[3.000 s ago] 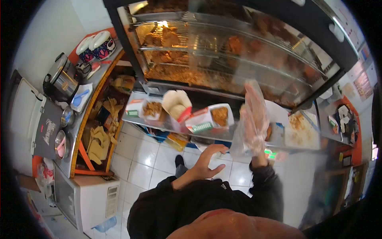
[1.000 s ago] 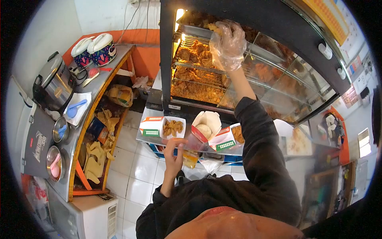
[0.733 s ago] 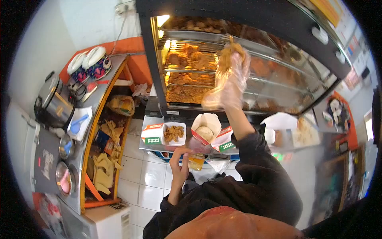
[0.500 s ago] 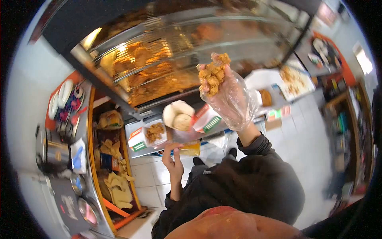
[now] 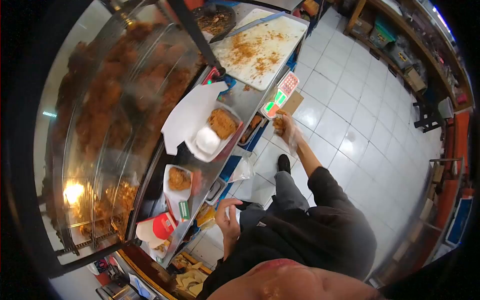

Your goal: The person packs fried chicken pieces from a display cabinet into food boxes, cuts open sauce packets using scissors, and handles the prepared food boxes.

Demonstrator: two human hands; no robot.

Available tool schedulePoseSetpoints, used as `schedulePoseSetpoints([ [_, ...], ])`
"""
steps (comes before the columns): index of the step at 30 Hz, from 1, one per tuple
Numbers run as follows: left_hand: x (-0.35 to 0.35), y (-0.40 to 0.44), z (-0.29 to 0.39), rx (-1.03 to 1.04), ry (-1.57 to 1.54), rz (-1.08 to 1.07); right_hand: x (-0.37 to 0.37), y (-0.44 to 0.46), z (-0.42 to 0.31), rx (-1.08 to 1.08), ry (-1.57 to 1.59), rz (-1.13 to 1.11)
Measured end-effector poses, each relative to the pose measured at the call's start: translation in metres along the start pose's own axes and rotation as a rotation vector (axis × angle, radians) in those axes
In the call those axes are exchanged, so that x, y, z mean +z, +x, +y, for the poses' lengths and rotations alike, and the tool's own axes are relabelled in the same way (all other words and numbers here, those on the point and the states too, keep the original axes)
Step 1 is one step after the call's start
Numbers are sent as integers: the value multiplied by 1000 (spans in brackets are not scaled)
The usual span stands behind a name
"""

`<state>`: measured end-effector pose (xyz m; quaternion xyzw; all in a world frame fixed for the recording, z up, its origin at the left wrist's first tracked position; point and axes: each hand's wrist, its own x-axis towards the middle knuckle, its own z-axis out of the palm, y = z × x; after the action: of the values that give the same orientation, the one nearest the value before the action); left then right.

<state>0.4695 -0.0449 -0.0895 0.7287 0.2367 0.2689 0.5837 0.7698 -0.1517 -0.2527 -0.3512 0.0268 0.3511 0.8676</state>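
Note:
My right hand (image 5: 288,131), in a clear plastic glove, is closed around small fried chicken pieces (image 5: 279,123). It is beside a scale (image 5: 281,96) with green lit displays, at the counter's edge. My bare left hand (image 5: 228,220) is near the counter's front edge, holding nothing, fingers loosely bent and apart. On the steel counter, an open white box (image 5: 202,156) holds a fried chicken piece (image 5: 222,124) and a round white item (image 5: 207,140). Nearer, another box (image 5: 172,199) holds fried chicken (image 5: 179,179). A red and white carton (image 5: 163,226) stands beside it.
A crumb-covered white cutting board (image 5: 245,65) with a blue knife (image 5: 257,23) lies at the counter's far end. The glass display case (image 5: 115,100) of fried chicken borders the counter on the left. White floor tiles (image 5: 350,115) and wooden shelves (image 5: 400,37) are to the right.
My view has turned right. My right hand has moved from in front of the display case down beside the scale, still holding the chicken pieces. My left hand stays low by the counter.

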Motion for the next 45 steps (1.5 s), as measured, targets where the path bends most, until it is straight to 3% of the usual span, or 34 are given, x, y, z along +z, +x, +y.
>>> schedulePoseSetpoints([
  [4, 50, 21, -9, -87, 38, -33, -68, 120, -2, 6, -388, 94],
  [5, 55, 23, -12, -104, 52, -13, -62, 148, -10, 5, -794, 168],
  [6, 58, 23, -14, -105, 112, 9, -87, 186, 9, -405, -1087, 133],
  [7, 60, 24, -15, -103, 171, 35, -107, 220, 28, -550, -1222, 208],
  [9, 62, 23, -12, -158, 194, 121, -113, 257, 25, -263, -2080, -34],
  [10, 59, 21, -14, -152, 208, 162, -113, 263, 26, -257, -2216, -137],
  [11, 54, 18, -16, -140, 219, 202, -114, 264, 29, -333, -2144, -53],
  [13, 40, 14, -12, -140, 226, 260, -107, 244, 28, -682, -1754, 209],
  [15, 25, 8, -6, -135, 232, 217, -78, 197, 15, -898, -1481, 261],
  [16, 15, 4, -5, -110, 227, 309, -58, 164, -3, -963, -1401, 193],
  [18, -11, -9, -4, -171, 150, 213, 4, 99, -30, -1075, -1228, 127],
  [19, -25, -15, -3, -142, 148, 316, 46, 76, -34, -1137, -1126, 126],
  [22, -76, -35, 7, 7, 83, 241, 188, -10, -22, -1339, -815, 90],
  [24, -114, -54, 16, 76, 105, 310, 284, -64, 4, -1413, -701, -97],
  [31, -236, -137, 25, 219, 188, 567, 551, -212, 127, -1521, -1022, -1241],
  [33, -259, -159, 31, 151, 143, 692, 611, -221, 176, -1668, -1189, -1231],
  [34, -268, -169, 27, 149, 176, 730, 641, -214, 198, -1761, -1331, -1149],
  [35, -277, -178, 25, 148, 168, 734, 669, -204, 216, -1989, -1518, -983],
  [37, -287, -192, 22, 161, 142, 839, 722, -213, 235, -1261, -1919, -1032],
  [40, -295, -210, 19, 159, 113, 937, 763, -176, 276, -1204, -1961, -1069],
  [45, -311, -232, 4, 123, 53, 1041, 784, -159, 285, -1178, -1946, -1086],
])
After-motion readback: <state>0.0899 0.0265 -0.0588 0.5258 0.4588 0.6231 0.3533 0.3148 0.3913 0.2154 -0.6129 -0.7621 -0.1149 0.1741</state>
